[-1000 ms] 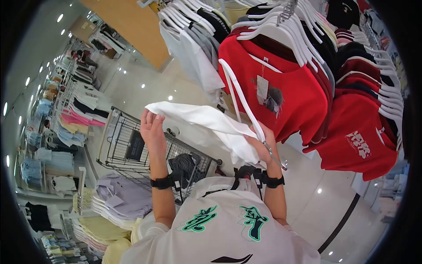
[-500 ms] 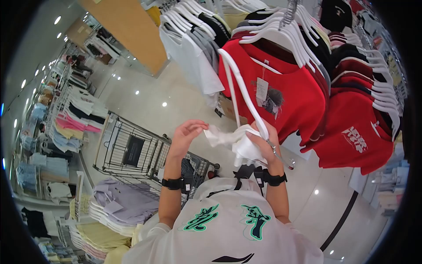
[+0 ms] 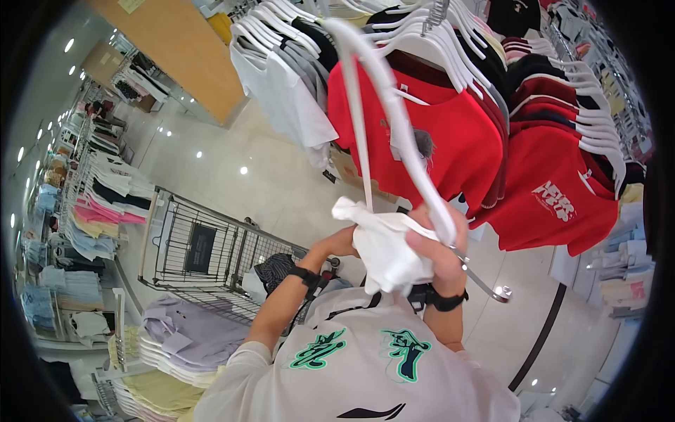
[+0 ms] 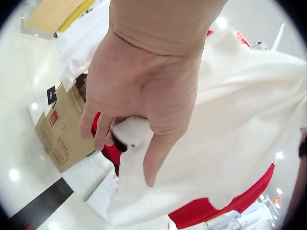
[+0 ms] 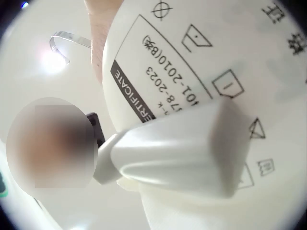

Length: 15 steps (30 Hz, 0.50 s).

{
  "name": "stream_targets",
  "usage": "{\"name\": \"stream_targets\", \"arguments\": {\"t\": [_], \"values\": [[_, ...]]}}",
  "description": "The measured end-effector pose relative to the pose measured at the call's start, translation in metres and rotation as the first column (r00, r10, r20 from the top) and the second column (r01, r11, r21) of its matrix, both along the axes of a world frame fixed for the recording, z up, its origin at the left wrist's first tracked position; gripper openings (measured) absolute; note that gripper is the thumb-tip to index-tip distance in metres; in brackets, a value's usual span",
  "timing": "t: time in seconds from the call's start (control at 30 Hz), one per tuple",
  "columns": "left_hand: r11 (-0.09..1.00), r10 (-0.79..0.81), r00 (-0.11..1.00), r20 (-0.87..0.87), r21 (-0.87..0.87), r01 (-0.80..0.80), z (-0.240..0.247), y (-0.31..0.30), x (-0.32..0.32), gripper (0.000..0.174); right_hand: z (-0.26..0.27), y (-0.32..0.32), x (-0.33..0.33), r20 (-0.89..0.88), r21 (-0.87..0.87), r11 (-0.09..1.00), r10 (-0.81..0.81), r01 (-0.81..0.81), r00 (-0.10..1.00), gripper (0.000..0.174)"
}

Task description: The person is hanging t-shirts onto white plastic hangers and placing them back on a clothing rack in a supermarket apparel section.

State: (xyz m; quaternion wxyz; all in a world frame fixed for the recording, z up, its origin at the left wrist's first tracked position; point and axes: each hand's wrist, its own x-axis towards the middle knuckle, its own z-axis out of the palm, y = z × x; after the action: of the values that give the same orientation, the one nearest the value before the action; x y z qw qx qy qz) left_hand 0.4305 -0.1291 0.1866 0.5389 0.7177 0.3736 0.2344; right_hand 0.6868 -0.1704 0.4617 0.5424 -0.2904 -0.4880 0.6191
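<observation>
In the head view my right hand (image 3: 443, 243) grips a white hanger (image 3: 401, 126) together with a bunched white garment (image 3: 390, 253). The hanger's metal hook (image 3: 492, 290) points down to the right. My left hand (image 3: 343, 241) is partly hidden behind the garment's left side. Seen from the left wrist, that hand (image 4: 144, 100) lies against the white cloth (image 4: 230, 120), thumb straight and fingers loosely bent. A printed tag (image 5: 177, 72) and the hanger's end (image 5: 177, 153) fill much of the right wrist view, where the fingers are hidden.
Red shirts (image 3: 450, 133) hang on a rack in front and to the right. A wire shopping cart (image 3: 200, 246) stands at left, near folded-over lilac clothing (image 3: 197, 330). A cardboard box (image 4: 64, 136) is on the floor under the rack.
My left hand has moved right, from the garment's outstretched end to beside and behind it. The cloth has gone from stretched sideways to bunched near my right hand, and the hanger appears larger and closer.
</observation>
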Motion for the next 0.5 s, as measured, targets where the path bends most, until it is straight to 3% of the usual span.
{"name": "stream_targets", "arguments": {"t": [0.07, 0.1, 0.17, 0.2, 0.3, 0.37, 0.5], "values": [[0.994, -0.099, 0.980, -0.171, -0.056, 0.091, 0.000, 0.007, 0.002, 0.078, -0.002, -0.008, 0.003, -0.009, -0.034, 0.995, -0.091, 0.091, 0.996, 0.025], [0.998, -0.052, 0.999, -0.009, -0.039, 0.051, -0.014, 0.013, 0.008, 0.081, -0.004, -0.011, 0.007, -0.056, -0.030, 0.991, -0.134, 0.132, 0.989, 0.024], [0.925, 0.131, 0.929, 0.347, -0.379, 0.011, -0.019, 0.015, 0.013, 0.075, -0.009, -0.010, 0.023, -0.122, -0.021, 0.985, -0.170, 0.169, 0.978, 0.024], [0.835, 0.155, 0.972, 0.176, -0.549, -0.033, -0.002, 0.006, 0.008, 0.071, -0.008, -0.010, 0.028, -0.197, -0.048, 0.981, -0.192, 0.186, 0.961, 0.026], [0.811, 0.227, 0.945, 0.237, -0.583, -0.048, -0.021, 0.002, 0.006, 0.065, -0.016, -0.009, 0.038, -0.166, -0.015, 0.969, -0.247, 0.248, 0.955, 0.025], [0.851, 0.336, 0.926, 0.171, -0.476, -0.221, -0.017, 0.002, 0.000, 0.054, -0.018, -0.005, 0.043, -0.168, -0.056, 0.913, -0.408, 0.405, 0.897, 0.024], [0.870, 0.459, 0.874, 0.160, -0.281, -0.406, 0.023, 0.002, -0.035, 0.045, -0.039, 0.003, 0.057, -0.070, -0.026, 0.909, -0.416, 0.415, 0.907, 0.024]]}}
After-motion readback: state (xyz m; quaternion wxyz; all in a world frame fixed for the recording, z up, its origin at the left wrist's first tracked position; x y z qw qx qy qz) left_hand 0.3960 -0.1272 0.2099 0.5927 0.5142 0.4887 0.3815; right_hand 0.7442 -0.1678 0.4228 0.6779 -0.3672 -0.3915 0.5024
